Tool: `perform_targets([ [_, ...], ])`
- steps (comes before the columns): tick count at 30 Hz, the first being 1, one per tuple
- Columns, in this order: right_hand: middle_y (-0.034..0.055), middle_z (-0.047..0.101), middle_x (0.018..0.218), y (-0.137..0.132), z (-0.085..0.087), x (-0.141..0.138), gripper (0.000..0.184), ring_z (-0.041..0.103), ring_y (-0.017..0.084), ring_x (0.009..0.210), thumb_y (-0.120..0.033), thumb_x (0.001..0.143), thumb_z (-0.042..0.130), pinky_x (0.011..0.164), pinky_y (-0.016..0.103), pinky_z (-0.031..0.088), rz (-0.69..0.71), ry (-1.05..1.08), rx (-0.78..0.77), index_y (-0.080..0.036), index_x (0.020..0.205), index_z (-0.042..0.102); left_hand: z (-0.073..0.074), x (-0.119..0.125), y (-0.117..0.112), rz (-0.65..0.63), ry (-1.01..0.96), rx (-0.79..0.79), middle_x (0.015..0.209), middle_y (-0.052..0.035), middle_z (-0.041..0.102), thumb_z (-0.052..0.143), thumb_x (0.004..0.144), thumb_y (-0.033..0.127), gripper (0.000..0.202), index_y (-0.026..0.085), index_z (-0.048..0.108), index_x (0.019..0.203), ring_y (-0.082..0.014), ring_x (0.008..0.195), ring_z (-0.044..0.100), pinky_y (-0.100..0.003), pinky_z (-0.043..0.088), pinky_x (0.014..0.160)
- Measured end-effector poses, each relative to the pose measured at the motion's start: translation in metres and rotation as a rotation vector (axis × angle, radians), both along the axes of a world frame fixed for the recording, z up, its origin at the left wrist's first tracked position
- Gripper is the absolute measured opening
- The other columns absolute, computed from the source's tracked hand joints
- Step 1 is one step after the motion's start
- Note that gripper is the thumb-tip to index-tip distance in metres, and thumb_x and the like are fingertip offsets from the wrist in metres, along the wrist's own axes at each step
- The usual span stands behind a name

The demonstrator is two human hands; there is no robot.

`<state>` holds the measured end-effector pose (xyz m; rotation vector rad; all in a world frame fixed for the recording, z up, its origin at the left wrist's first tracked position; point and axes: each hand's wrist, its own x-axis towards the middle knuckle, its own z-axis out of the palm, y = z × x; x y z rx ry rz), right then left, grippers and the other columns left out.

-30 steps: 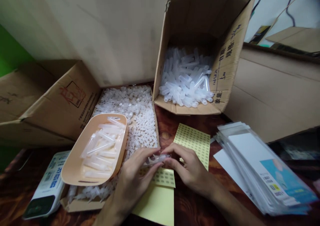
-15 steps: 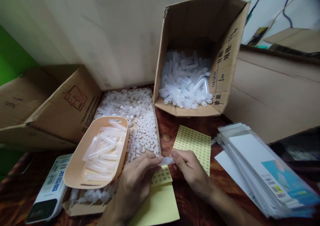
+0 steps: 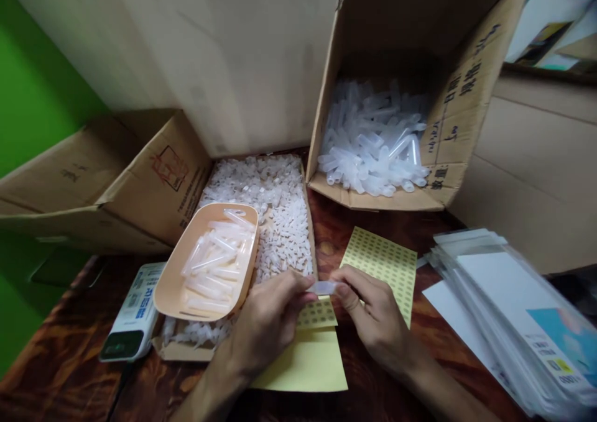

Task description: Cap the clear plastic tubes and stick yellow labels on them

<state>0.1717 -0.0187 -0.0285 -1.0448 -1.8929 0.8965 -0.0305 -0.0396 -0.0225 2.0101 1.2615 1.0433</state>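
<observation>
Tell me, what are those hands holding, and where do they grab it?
A small clear tube, held crosswise: the left hand pinches its left end and the right hand pinches its right end.

The worktop (image 3: 60, 360) is of dark red-brown wood with a strong grain. At its left edge lies a white box (image 3: 133, 313) with blue print. Beside it stands a flat carton (image 3: 184, 351) full of small white caps (image 3: 275, 204). Behind, a tall carton (image 3: 373, 199) lies on its side, open to the front, with clear tubes (image 3: 373, 155) inside. At the far left are two brown cartons (image 3: 116, 186), and at the right another large one (image 3: 536, 179). In the middle lie yellow papers: a dotted sheet (image 3: 380, 263), a smaller dotted piece (image 3: 319, 313) and a plain sheet (image 3: 308, 363), the piece overlapping the plain one. At the right, a slanted stack of clear bags (image 3: 504, 310) with white cards inside.
</observation>
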Motion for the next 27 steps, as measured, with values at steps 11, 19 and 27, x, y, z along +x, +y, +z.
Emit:
perform_targets([
  [11, 0.0055, 0.071, 0.093, 0.009, 0.001, 0.003, 0.009, 0.066, 0.022, 0.088, -0.026, 0.098, 0.064, 0.077, 0.033, 0.050, 0.143, 0.018, 0.015, -0.023, 0.102, 0.072, 0.007, -0.015, 0.005, -0.069, 0.112, -0.009, 0.110, -0.0083, 0.070, 0.061, 0.099, 0.030, 0.030, 0.020, 0.057, 0.127, -0.0196, 0.098, 0.068, -0.030, 0.054, 0.087],
  [19, 0.0042, 0.068, 0.100, 0.021, -0.007, 0.015, 0.008, 0.068, 0.022, 0.089, -0.028, 0.097, 0.062, 0.079, 0.032, 0.051, -0.087, 0.077, -0.179, -0.023, 0.104, 0.062, 0.005, -0.025, 0.003, -0.091, 0.544, -0.131, 0.110, -0.0101, 0.067, 0.083, 0.079, 0.021, 0.039, 0.017, 0.060, 0.110, -0.0301, 0.102, 0.064, -0.044, 0.053, 0.088],
  [27, 0.0053, 0.060, 0.109, 0.015, 0.000, 0.014, 0.017, 0.062, 0.020, 0.102, -0.028, 0.103, 0.048, 0.091, 0.032, 0.047, -0.009, 0.028, -0.134, -0.026, 0.119, 0.053, -0.005, -0.013, 0.000, -0.110, 0.382, -0.273, 0.087, -0.0011, 0.069, 0.070, 0.089, 0.012, 0.012, 0.021, 0.061, 0.091, -0.0209, 0.078, 0.066, -0.028, 0.047, 0.067],
])
